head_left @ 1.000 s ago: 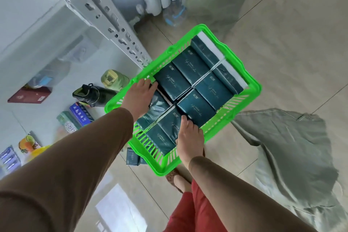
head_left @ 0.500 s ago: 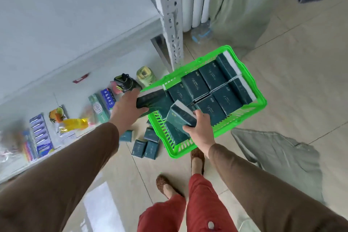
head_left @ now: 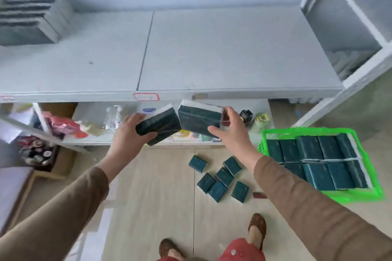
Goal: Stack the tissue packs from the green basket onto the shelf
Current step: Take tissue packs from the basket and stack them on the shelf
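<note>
My left hand (head_left: 127, 137) grips a dark green tissue pack (head_left: 159, 126), and my right hand (head_left: 232, 131) grips a second dark green pack (head_left: 199, 119). Both packs hang side by side in the air just below the front edge of the white shelf (head_left: 212, 53). The green basket (head_left: 305, 131) stands on the floor at the right with several dark green packs (head_left: 318, 159) laid in rows. A stack of tissue packs (head_left: 31, 19) sits at the shelf's back left corner.
Several small dark green packs (head_left: 220, 176) lie loose on the tiled floor in front of me. The lower shelf (head_left: 91, 112) holds bottles and assorted goods. A white rack upright (head_left: 360, 23) rises at the right. My feet (head_left: 256, 226) stand below.
Both hands have lifted a pack each out of the basket and carried them up to the shelf's front edge. The view has swung from the basket to the shelf.
</note>
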Available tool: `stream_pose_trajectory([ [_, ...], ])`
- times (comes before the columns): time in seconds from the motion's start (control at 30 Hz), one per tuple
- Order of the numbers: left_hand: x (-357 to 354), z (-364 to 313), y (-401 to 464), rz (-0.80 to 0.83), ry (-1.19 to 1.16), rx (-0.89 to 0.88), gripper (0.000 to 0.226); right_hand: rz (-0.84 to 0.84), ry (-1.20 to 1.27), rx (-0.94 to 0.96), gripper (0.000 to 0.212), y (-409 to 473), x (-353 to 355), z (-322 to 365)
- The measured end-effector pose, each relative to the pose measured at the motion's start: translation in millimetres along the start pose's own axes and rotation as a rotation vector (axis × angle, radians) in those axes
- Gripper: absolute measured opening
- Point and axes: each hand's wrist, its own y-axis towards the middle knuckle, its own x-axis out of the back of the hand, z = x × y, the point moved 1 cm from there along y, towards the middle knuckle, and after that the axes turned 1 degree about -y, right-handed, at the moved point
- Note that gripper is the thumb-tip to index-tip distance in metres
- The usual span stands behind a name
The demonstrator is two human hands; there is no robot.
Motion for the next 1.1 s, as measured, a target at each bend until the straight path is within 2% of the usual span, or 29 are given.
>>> stream_pose_trajectory([
  [0.17, 117.0, 86.8, 10.9, -0.115, -0.018, 0.039, 0.055, 0.092, 0.078, 0.057, 0.054, 18.7, -101.2, 100.5],
  [0.27, 169.8, 132.9, 34.7, -0.164, -0.033, 0.049, 0.052, 0.107, 0.089, 0.101, 0.044, 42.6, -151.8, 138.8],
  [0.43, 240.6, 194.4, 98.1, -0.206, 0.03, 0.06, 0.049, 0.138, 0.123, 0.128, 0.041, 106.0, -229.5, 178.0],
  [0.8, 354.7, 325.5, 270.7, -0.238, 0.186, 0.191, 0.048, 0.306, 0.19, 0.133, 0.038, 282.0, -424.5, 251.1],
  [1.1, 409.6, 408.5, 389.3, -0.135, 0.204, 0.102, 0.046, 0.215, 0.123, 0.098, 0.04, 359.4, -544.9, 292.0],
])
